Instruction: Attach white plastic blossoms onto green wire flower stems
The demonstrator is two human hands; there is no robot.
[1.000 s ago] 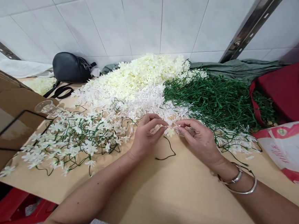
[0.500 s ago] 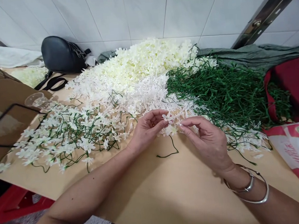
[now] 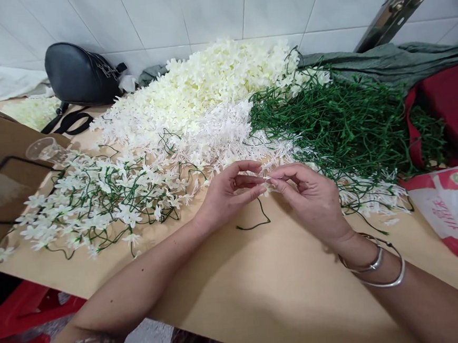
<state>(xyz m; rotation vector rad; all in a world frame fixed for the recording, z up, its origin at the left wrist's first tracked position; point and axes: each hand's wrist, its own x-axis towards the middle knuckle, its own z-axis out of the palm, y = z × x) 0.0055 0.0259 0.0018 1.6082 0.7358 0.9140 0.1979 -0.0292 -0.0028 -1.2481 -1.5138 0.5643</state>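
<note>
My left hand (image 3: 227, 198) and my right hand (image 3: 310, 202) meet fingertip to fingertip above the tan board (image 3: 262, 290). Both pinch a small white artificial flower (image 3: 267, 181) between them. A thin green stem (image 3: 255, 223) trails down from the pinch and curls on the board. My right wrist wears silver bangles (image 3: 373, 268). Behind my hands lie a heap of loose white and cream blossoms (image 3: 215, 96) and a tangle of bare green stems (image 3: 340, 123). To the left lie finished stems with white flowers (image 3: 96, 198).
A black bag (image 3: 76, 72) rests against the tiled wall at back left. A cardboard box (image 3: 2, 168) and a clear plastic cup (image 3: 45, 150) are at the left. Red fabric (image 3: 449, 101) and a red-and-white plastic bag (image 3: 454, 209) sit at the right.
My hands have closed together again after parting slightly, and now pinch the flower between both sets of fingertips. The view has tilted down a little.
</note>
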